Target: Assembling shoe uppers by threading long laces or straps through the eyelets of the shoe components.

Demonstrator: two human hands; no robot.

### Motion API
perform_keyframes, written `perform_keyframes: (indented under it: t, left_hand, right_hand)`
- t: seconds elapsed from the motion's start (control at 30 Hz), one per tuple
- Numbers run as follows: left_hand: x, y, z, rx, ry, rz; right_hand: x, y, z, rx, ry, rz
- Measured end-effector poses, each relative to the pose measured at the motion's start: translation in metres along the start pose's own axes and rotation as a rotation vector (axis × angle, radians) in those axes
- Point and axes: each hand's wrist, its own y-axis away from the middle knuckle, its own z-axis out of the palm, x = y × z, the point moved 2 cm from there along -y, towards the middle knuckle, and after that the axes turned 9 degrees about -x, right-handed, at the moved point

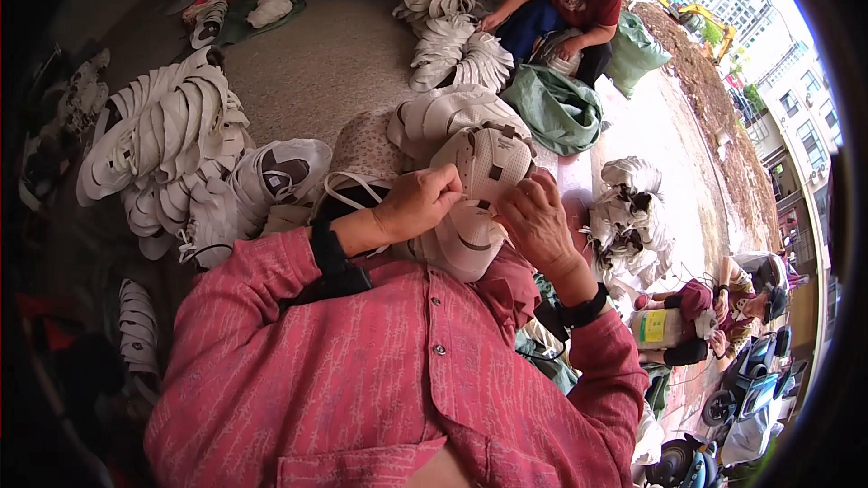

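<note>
A white shoe upper [495,163] with perforations and dark patches lies before my chest, another pale upper part [466,239] just below it. My left hand [411,208] is at its left side, thumb and forefinger pinched together; what they hold is too small to make out. On the other side, the bent fingers of my right hand [538,220] close on the upper's lower right edge, near a small dark tab. A stack of nested white uppers [452,113] rests right behind. Beside my left wrist a white strap loop [348,185] shows over dark cloth.
Large piles of white uppers [172,126] stand at the left, with another stack [628,208] at the right. Ahead, a seated person [579,9] handles uppers beside an open green sack [561,108]. Further right are another person [741,298] and parked scooters [746,389].
</note>
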Motion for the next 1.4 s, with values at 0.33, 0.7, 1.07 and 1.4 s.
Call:
perform_keyframes:
  t: [0.33,0.7,1.07,1.4]
  left_hand:
    - [0.004,-0.01,0.013,-0.094,-0.112,-0.035]
    - [0.026,-0.036,-0.018,-0.193,-0.583,0.466]
    - [0.011,-0.054,-0.038,-0.603,-0.166,0.274]
    - [0.012,-0.055,-0.031,-0.459,-0.06,0.271]
  right_hand:
    - [0.009,0.004,0.013,0.011,-0.104,0.001]
    - [0.002,-0.022,-0.023,0.07,-0.325,-0.102]
    - [0.039,-0.04,0.013,-0.294,-0.919,0.061]
    - [0.037,-0.048,0.011,-0.333,-1.01,0.004]
